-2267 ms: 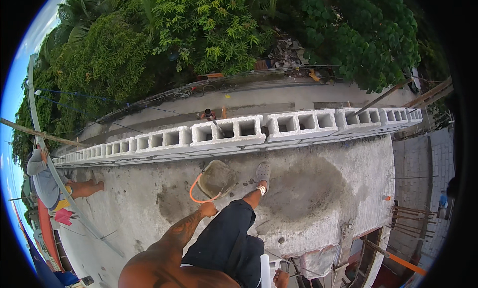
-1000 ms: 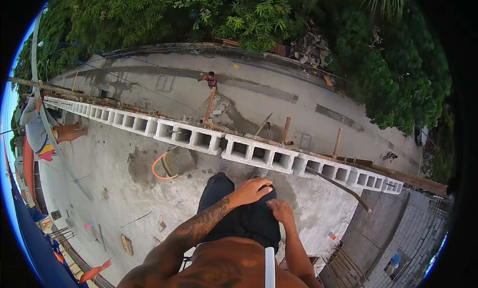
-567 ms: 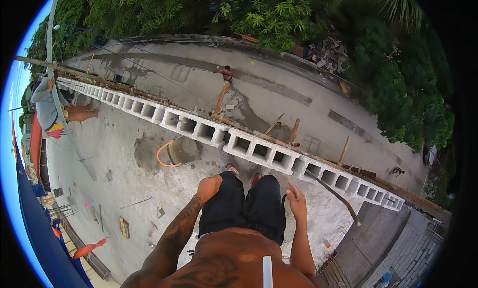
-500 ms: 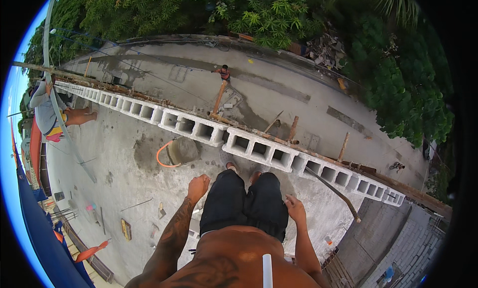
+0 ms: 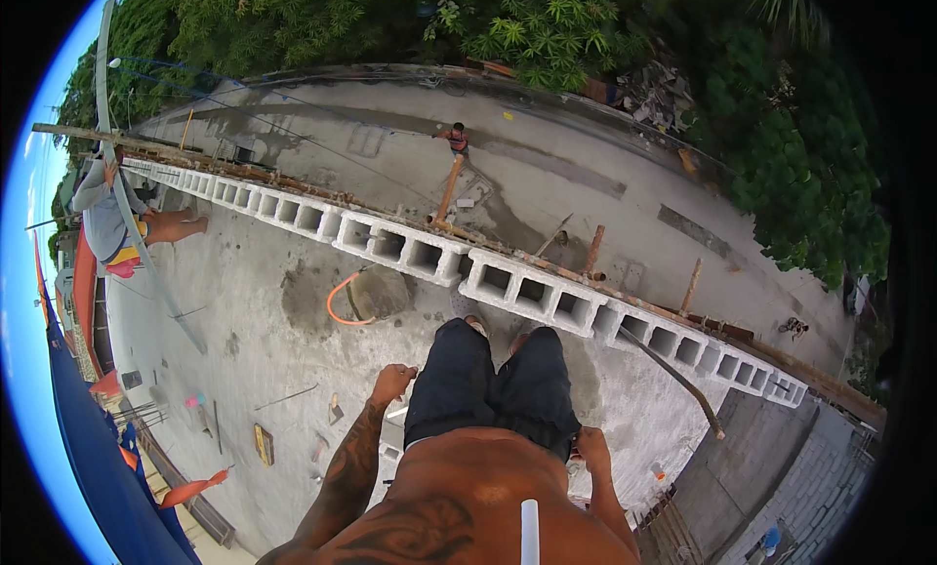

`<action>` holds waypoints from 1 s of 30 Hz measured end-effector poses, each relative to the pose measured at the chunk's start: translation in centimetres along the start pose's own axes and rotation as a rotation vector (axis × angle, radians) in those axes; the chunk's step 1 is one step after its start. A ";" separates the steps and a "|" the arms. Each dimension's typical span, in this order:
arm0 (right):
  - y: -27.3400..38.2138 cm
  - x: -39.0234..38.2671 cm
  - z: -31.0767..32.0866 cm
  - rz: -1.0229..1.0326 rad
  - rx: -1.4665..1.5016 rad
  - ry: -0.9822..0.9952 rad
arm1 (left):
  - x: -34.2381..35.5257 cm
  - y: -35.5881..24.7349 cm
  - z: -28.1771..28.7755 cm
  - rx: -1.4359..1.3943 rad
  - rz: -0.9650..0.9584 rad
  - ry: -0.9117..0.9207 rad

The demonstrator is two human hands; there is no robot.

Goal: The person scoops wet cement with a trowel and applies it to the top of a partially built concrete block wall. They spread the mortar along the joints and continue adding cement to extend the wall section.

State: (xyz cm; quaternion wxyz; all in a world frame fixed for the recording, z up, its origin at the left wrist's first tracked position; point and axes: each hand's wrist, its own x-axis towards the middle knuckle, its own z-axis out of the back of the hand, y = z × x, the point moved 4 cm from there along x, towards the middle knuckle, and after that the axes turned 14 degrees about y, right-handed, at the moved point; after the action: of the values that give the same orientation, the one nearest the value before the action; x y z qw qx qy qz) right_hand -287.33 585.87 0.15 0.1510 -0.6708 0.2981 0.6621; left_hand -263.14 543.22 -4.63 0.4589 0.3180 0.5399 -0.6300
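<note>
Standing at a long row of hollow concrete blocks, I look down at my dark shorts and feet. My left hand hangs beside the left thigh with its fingers curled in; whether anything is in them is too small to make out. At the right hip, my right hand has its curled fingers against the side of the shorts, seemingly pinching the cloth. Neither hand touches the blocks. A narrow gap parts two blocks ahead of my feet.
A dark bent rod leans off the blocks at right. Left of my feet lies a grey shape beside an orange curved strip. One person is by a pole at far left; another stands on the street below, beyond the wall.
My right hand has moved down and in against the shorts. The left hand has lowered slightly and stays curled. The whole view has shifted a little.
</note>
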 end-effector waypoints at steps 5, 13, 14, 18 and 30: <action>2.3 0.6 -0.9 0.563 -0.456 -0.205 | -0.3 -1.6 2.3 0.021 -0.041 -0.024; 5.6 1.0 -0.8 0.732 -0.574 -0.098 | 0.9 -2.9 7.0 0.052 -0.025 -0.086; 5.6 1.0 -0.8 0.742 -0.614 -0.076 | 1.0 -3.1 7.2 0.050 -0.041 -0.077; 5.0 3.4 -1.9 0.655 -0.501 -0.141 | 1.6 -3.6 7.0 0.036 -0.048 -0.041; -0.1 11.3 -3.4 0.594 0.208 0.036 | 1.9 -3.0 4.9 0.029 -0.054 -0.003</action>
State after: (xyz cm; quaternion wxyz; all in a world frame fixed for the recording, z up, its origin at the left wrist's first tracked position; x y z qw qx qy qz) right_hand -285.13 581.62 -10.65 0.0135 -0.5470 0.5495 0.6314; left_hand -266.21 538.03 -4.11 0.4376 0.3092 0.5384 -0.6504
